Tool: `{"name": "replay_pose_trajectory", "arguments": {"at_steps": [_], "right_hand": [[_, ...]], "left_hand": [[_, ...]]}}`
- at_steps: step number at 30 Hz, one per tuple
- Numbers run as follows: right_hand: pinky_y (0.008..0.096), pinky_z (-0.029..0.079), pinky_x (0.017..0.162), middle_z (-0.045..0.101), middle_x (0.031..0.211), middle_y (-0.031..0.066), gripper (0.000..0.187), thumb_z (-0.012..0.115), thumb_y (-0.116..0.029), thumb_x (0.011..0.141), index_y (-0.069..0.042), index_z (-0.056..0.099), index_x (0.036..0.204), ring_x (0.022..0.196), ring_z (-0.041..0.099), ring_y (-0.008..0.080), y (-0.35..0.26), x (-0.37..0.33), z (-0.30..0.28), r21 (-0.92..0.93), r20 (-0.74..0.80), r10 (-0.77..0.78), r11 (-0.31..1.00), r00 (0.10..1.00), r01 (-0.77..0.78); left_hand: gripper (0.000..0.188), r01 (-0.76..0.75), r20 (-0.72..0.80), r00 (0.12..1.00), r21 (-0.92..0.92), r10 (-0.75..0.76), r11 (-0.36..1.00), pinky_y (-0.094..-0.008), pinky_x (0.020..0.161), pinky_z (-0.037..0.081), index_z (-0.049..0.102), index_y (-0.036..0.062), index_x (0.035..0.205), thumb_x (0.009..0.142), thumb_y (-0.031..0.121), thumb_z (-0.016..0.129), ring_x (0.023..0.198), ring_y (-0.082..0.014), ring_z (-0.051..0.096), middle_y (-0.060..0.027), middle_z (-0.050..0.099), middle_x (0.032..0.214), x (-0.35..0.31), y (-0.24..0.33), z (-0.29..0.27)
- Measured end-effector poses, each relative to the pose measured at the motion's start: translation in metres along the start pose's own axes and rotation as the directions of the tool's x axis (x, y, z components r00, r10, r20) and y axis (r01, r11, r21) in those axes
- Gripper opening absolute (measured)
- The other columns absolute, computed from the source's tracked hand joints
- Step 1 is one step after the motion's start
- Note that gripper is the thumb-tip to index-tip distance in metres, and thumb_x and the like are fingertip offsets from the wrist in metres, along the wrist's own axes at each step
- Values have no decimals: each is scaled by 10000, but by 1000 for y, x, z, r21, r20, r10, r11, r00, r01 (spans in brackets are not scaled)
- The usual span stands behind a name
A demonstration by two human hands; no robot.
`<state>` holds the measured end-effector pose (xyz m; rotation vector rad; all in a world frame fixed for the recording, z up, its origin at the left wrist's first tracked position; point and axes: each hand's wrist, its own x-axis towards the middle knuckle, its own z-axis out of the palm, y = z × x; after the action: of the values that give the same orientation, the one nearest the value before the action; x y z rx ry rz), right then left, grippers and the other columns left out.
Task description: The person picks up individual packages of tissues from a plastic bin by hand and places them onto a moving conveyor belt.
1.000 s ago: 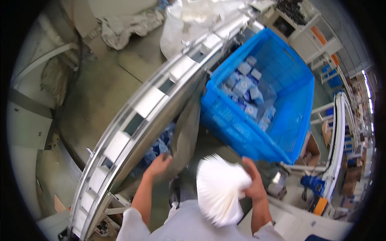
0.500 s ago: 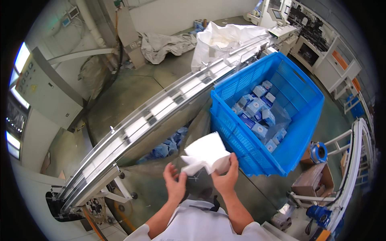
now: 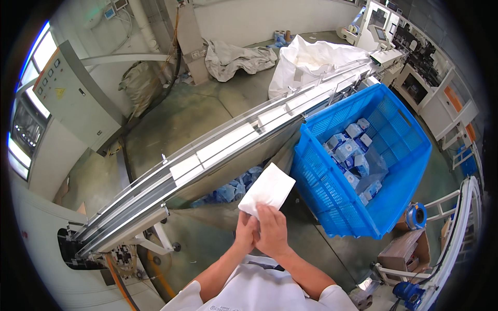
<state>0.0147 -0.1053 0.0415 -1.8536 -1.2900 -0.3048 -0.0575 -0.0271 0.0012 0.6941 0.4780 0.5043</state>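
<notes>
My left hand [image 3: 246, 231] and right hand [image 3: 272, 231] grip the white stack [image 3: 267, 188]; blue crate [image 3: 329, 192] close right, conveyor [image 3: 124, 211] ahead, half-hiding an indistinct blue heap [image 3: 226, 193] below.

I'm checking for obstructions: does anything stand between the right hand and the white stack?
Nothing visible does: the right hand touches the near end of the white stack directly. The left hand is at that same end, beside the right; the stack's underside is hidden.
</notes>
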Motion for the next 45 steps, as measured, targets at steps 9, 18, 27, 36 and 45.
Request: {"name": "replay_pose_trajectory", "arguments": {"at_steps": [9,18,27,36,45], "right_hand": [[322,546,617,669,846,187,313,582,6,783,31,568,1094,683,679,240,-48,61,-4,282,131,116,948,985,-149],[418,377,1005,532,1278,166,785,348,-623,925,-43,263,1447,1165,519,284,50,97,66,749,651,396,-197,648,-632],[368,431,967,540,1226,141,1033,811,8,635,-70,208,1471,1133,539,239,-13,117,100,613,532,532,295,659,-733],[358,468,929,579,1194,143,906,809,-53,634,-29,330,1403,1099,582,262,-21,161,93,661,445,863,-138,237,-738],[351,432,974,601,1169,95,899,868,-104,567,-55,416,1343,1133,564,239,-22,182,110,683,413,756,111,507,-722]], "left_hand": [[630,252,201,954,-142,-221,957,-388,959,453,405,7,1337,826,237,693,1097,-212,559,-108,555,1238,73,82,-75],[681,-8,486,809,570,-329,821,-321,951,414,455,-8,1288,723,197,775,1090,-161,523,-92,570,1177,108,201,-113],[756,49,357,891,537,-280,842,-366,987,404,354,27,1384,804,355,711,1169,-226,508,-148,483,1318,143,209,-196],[417,54,59,997,3,-54,999,-378,867,503,478,34,1261,945,303,521,996,-233,611,-108,589,1131,161,224,-236],[303,179,-49,984,142,-173,974,-346,861,503,525,39,1200,957,219,500,958,-191,616,-86,599,1110,156,217,-225]]}}
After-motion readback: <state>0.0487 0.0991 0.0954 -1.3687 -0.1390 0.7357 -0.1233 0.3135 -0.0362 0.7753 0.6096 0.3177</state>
